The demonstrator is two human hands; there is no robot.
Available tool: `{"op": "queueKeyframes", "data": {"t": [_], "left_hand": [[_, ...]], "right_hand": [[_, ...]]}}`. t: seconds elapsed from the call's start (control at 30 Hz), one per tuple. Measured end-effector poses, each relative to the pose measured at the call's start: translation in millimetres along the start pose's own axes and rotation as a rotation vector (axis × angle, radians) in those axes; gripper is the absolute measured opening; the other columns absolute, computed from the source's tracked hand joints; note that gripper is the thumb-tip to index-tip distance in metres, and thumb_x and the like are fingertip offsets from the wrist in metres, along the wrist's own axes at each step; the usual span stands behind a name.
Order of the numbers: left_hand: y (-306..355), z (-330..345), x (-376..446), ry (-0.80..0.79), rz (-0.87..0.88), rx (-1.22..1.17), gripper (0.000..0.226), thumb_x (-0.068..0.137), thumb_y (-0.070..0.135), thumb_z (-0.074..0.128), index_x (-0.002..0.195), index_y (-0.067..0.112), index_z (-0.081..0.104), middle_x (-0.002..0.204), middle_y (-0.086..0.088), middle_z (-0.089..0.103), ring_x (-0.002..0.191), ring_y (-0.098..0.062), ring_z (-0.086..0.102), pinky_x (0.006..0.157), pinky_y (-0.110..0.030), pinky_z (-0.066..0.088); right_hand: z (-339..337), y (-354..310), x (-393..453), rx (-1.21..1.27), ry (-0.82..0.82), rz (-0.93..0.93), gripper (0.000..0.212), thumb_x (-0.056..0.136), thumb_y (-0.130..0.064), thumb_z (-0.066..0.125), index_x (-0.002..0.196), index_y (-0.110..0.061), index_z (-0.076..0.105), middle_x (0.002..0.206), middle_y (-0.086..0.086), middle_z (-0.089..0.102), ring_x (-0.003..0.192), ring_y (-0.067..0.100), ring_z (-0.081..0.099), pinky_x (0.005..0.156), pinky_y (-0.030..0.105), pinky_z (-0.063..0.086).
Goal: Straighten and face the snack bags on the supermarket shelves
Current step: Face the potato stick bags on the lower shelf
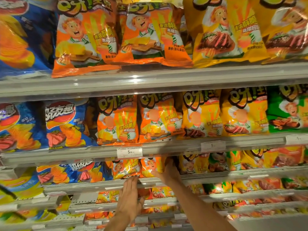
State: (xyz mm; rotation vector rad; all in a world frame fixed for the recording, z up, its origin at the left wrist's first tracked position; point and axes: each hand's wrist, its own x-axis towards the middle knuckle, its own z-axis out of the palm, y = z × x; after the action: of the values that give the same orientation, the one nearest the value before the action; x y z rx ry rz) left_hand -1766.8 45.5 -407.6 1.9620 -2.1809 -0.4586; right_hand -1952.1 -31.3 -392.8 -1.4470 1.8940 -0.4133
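Rows of snack bags fill several shelves. On the third shelf down stand two small orange bags, one on the left and one on the right. My right hand grips the right orange bag at its right edge, thumb across the front. My left hand is flat with straight fingers, its fingertips touching the shelf rail just under the left orange bag. Both forearms reach up from the bottom of the view.
Blue chip bags stand left of the orange ones, yellow bags to their right. The shelf above carries larger orange bags, yellow bags and a price tag. Lower shelves hold more bags.
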Motion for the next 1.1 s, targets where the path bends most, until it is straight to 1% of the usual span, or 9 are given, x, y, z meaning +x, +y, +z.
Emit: {"op": "queueKeyframes", "data": {"t": [0.13, 0.27, 0.37, 0.43, 0.57, 0.67, 0.77, 0.97, 1.1], "left_hand": [[15, 12, 0, 0.097, -0.086, 0.042, 0.076, 0.092, 0.042, 0.055, 0.154, 0.019, 0.018, 0.154, 0.001, 0.022, 0.145, -0.018, 0.019, 0.116, -0.032, 0.031], [37, 36, -2, 0.198, -0.107, -0.017, 0.064, 0.07, 0.02, 0.084, 0.126, 0.001, 0.06, 0.138, -0.021, 0.049, 0.127, -0.04, 0.047, 0.104, -0.051, 0.044], [70, 55, -3, 0.196, -0.103, -0.088, 0.051, 0.065, 0.01, 0.086, 0.111, 0.0, 0.068, 0.122, -0.024, 0.059, 0.108, -0.045, 0.057, 0.092, -0.055, 0.047], [97, 66, -2, 0.19, -0.056, -0.153, 0.042, 0.076, 0.01, 0.077, 0.115, 0.001, 0.066, 0.119, -0.021, 0.06, 0.108, -0.041, 0.056, 0.093, -0.052, 0.047], [172, 76, 1, 0.222, 0.053, -0.428, 0.017, 0.092, 0.012, 0.06, 0.107, 0.021, 0.062, 0.104, 0.002, 0.059, 0.101, -0.022, 0.056, 0.086, -0.031, 0.041], [235, 82, 7, 0.249, 0.034, -0.564, 0.018, 0.094, 0.01, 0.057, 0.099, 0.027, 0.058, 0.098, 0.006, 0.062, 0.093, -0.017, 0.06, 0.081, -0.034, 0.045], [286, 92, 19, 0.257, -0.045, -0.663, 0.022, 0.092, 0.008, 0.06, 0.11, 0.02, 0.06, 0.105, -0.003, 0.066, 0.089, -0.029, 0.064, 0.084, -0.042, 0.051], [350, 104, 41, 0.267, -0.212, -0.685, 0.045, 0.092, 0.019, 0.068, 0.132, 0.005, 0.052, 0.12, -0.011, 0.06, 0.098, -0.02, 0.057, 0.086, -0.03, 0.043], [365, 102, 53, 0.272, -0.287, -0.658, 0.051, 0.091, 0.024, 0.069, 0.132, 0.0, 0.051, 0.121, -0.015, 0.061, 0.11, -0.031, 0.06, 0.094, -0.045, 0.05]], "right_hand": [[-3, 18, -21, -0.03, 0.097, -0.124, 0.095, 0.089, -0.062, 0.065, 0.157, -0.011, 0.023, 0.156, 0.008, 0.038, 0.142, 0.024, 0.041, 0.111, 0.028, 0.036], [-15, 56, -48, 0.073, 0.151, -0.245, 0.062, 0.099, -0.05, 0.057, 0.151, -0.02, 0.044, 0.143, -0.005, 0.052, 0.128, 0.01, 0.052, 0.106, 0.017, 0.038], [-41, 95, -60, 0.272, 0.219, -0.185, 0.023, 0.097, -0.032, 0.066, 0.119, -0.034, 0.067, 0.107, -0.03, 0.067, 0.103, -0.005, 0.065, 0.095, 0.021, 0.053], [-66, 122, -63, 0.298, 0.312, -0.149, 0.023, 0.095, -0.02, 0.068, 0.093, -0.043, 0.065, 0.078, -0.036, 0.067, 0.085, -0.008, 0.068, 0.075, 0.009, 0.052], [-125, 177, -63, 0.402, 0.365, -0.066, 0.01, 0.097, -0.013, 0.066, 0.09, -0.017, 0.072, 0.085, 0.002, 0.076, 0.085, 0.018, 0.072, 0.08, 0.036, 0.058], [-171, 225, -61, 0.487, 0.449, -0.018, 0.004, 0.095, -0.01, 0.069, 0.091, -0.008, 0.071, 0.078, 0.003, 0.073, 0.083, 0.024, 0.071, 0.069, 0.022, 0.054], [-217, 268, -59, 0.448, 0.526, 0.001, 0.008, 0.094, -0.014, 0.069, 0.092, -0.021, 0.069, 0.072, -0.011, 0.069, 0.075, 0.005, 0.069, 0.061, 0.013, 0.048], [-272, 328, -45, 0.424, 0.485, 0.056, 0.052, 0.091, -0.029, 0.075, 0.135, -0.008, 0.056, 0.124, 0.008, 0.066, 0.112, 0.026, 0.065, 0.09, 0.036, 0.054], [-289, 340, -29, 0.421, 0.413, 0.062, 0.074, 0.086, -0.039, 0.079, 0.147, -0.011, 0.048, 0.142, 0.004, 0.055, 0.127, 0.025, 0.057, 0.098, 0.03, 0.048]]}}
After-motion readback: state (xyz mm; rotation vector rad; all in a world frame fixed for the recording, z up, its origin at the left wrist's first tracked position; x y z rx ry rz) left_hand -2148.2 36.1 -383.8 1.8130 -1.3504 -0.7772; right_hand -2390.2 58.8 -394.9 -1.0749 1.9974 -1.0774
